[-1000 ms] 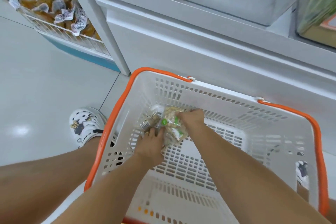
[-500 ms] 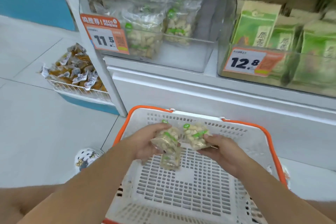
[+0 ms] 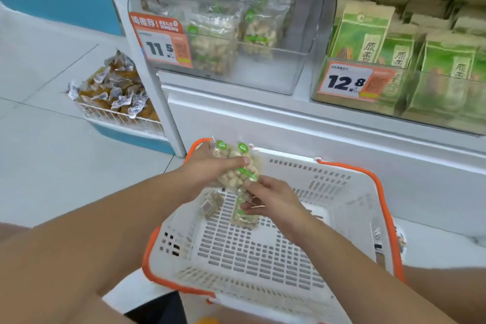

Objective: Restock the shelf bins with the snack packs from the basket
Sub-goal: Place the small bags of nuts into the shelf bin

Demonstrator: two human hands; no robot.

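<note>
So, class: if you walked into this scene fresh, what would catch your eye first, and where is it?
First, the two hands at centre: the left hand grips clear nut packs and the right hand pinches another, above the white basket with its orange rim. Next, the orange price tags on the clear shelf bins above, marked 11.5 and 12.8.

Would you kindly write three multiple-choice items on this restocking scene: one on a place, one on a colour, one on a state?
1. The clear bin tagged 11.5 stands where?
A. left of the green-pack bin
B. right of it
C. on the floor

2. The basket rim is what colour?
A. blue
B. orange
C. black

3. The left hand is doing what?
A. hanging idle
B. pressing the shelf
C. gripping nut packs

Answers: 1 A, the 12.8 bin sits to its right; 2 B, orange trim rings the white walls; 3 C, its thumb lies across the packs, while the right hand holds a lower pack.
</note>
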